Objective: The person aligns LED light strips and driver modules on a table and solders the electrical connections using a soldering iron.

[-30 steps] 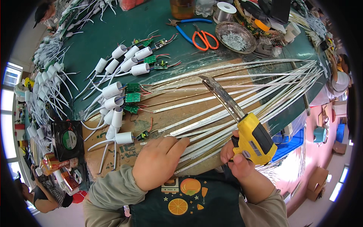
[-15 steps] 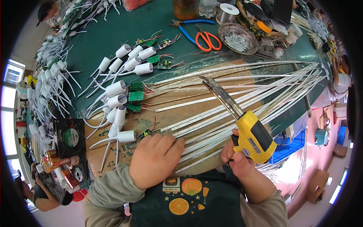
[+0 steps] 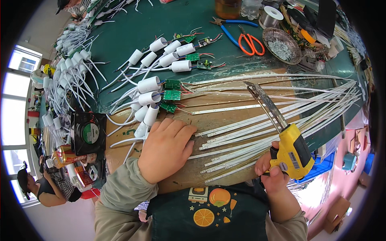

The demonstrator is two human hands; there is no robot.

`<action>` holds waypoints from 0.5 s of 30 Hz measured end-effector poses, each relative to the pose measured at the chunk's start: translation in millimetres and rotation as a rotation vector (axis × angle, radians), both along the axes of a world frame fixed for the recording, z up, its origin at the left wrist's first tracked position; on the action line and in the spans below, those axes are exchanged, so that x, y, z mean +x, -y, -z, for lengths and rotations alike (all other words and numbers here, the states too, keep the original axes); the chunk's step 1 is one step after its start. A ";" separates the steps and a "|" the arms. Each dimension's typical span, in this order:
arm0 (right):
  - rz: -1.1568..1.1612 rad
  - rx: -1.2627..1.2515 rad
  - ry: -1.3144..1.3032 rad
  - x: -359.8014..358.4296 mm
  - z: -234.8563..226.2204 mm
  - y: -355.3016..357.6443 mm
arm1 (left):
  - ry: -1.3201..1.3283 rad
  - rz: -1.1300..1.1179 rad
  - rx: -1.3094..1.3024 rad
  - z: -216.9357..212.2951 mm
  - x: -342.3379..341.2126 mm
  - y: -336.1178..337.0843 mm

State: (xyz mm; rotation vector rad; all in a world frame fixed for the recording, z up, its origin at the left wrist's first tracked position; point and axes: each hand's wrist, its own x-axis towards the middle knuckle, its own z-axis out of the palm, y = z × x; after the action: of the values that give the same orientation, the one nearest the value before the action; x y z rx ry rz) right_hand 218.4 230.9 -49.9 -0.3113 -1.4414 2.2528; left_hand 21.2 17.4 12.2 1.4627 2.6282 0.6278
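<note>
A: Any lettering on the yellow tool (image 3: 296,152)?
B: A pale oval badge (image 3: 283,166) with dark lettering, near the trigger. Beside it sits a small label (image 3: 294,160) with dark stripes, something like a barcode.
A: And the black fan (image 3: 76,136)?
B: A round sticker (image 3: 89,133) in its middle, green and white, with small print too fine to make out.
A: What about the cardboard (image 3: 173,184)?
B: Green printed marks (image 3: 128,133) toward its left side, partly hidden under white cords (image 3: 122,141), so I can't tell what they say.
</note>
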 end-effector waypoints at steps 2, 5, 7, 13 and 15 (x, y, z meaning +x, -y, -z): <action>0.004 -0.018 0.012 -0.4 -1.8 1.4 | 0.010 -0.001 -0.037 2.6 -1.4 2.0; 0.020 -0.033 0.049 -0.5 -4.2 2.1 | 0.002 0.016 -0.033 6.9 -3.0 2.6; 0.024 -0.048 0.061 0.5 -4.2 1.1 | -0.006 0.008 -0.031 8.4 -3.3 2.8; 0.030 -0.026 0.069 -0.3 -5.7 1.4 | 0.011 0.017 0.033 8.4 -4.0 7.4; 0.021 -0.026 0.074 -0.3 -7.0 0.8 | 0.028 0.040 0.065 8.6 -3.7 10.3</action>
State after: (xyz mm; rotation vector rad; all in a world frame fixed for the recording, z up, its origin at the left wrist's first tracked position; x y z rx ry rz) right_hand 218.0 230.1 -42.9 -0.4204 -1.4403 2.2662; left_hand 17.5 7.1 3.6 1.5081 2.5746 0.7311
